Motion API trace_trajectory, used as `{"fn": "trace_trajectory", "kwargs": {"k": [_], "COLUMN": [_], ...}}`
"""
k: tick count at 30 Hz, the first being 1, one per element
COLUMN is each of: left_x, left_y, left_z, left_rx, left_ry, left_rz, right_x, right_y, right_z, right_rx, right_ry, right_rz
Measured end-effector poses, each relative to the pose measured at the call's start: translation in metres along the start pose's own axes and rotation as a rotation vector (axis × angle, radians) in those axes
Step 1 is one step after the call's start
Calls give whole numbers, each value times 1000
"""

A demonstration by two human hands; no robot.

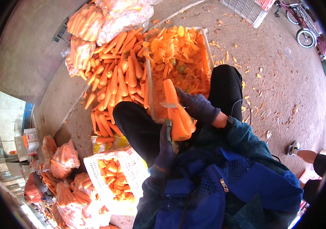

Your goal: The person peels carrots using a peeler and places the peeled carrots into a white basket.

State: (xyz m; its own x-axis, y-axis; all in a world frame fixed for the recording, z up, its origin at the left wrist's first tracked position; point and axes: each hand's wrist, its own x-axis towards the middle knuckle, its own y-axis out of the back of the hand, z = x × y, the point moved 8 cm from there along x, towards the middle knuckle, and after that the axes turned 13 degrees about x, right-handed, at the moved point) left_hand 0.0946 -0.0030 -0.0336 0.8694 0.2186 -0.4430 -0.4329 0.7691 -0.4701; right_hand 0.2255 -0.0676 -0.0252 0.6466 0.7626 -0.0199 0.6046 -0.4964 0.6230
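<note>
In a dark glove, my left hand [166, 147] grips the thick lower end of a large carrot [178, 126], whose narrower end points up and away from me. My right hand [198, 106], also gloved, holds a tool with a flat metal blade [168, 105] lying across the carrot's middle. Its handle is hidden in the glove, so I cannot tell whether it is a peeler or a knife. A loose strip of peel hangs at the carrot's right side. Beneath and beyond my hands stands a plastic tub [150, 94] full of carrot peelings [177, 54].
Unpeeled carrots [120, 74] are heaped left of the tub, below bagged carrots [85, 23]. Near my left knee, a white crate [94, 169] contains peeled carrot pieces [113, 177]. More carrot bags [65, 159] sit farther left. Scraps litter the concrete floor [280, 86]; another person's leg [306, 156] is at right.
</note>
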Motion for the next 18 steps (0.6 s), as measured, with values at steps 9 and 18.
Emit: {"fn": "trace_trajectory", "kwargs": {"k": [9, 18], "left_x": [-8, 6], "left_y": [-36, 7], "left_z": [-5, -15], "left_rx": [-337, -188], "left_ry": [222, 19], "left_rz": [-239, -90], "right_x": [-6, -49], "right_y": [49, 24], "right_z": [37, -12], "right_rx": [110, -595], "right_ry": [643, 104], "right_rz": [28, -177]}}
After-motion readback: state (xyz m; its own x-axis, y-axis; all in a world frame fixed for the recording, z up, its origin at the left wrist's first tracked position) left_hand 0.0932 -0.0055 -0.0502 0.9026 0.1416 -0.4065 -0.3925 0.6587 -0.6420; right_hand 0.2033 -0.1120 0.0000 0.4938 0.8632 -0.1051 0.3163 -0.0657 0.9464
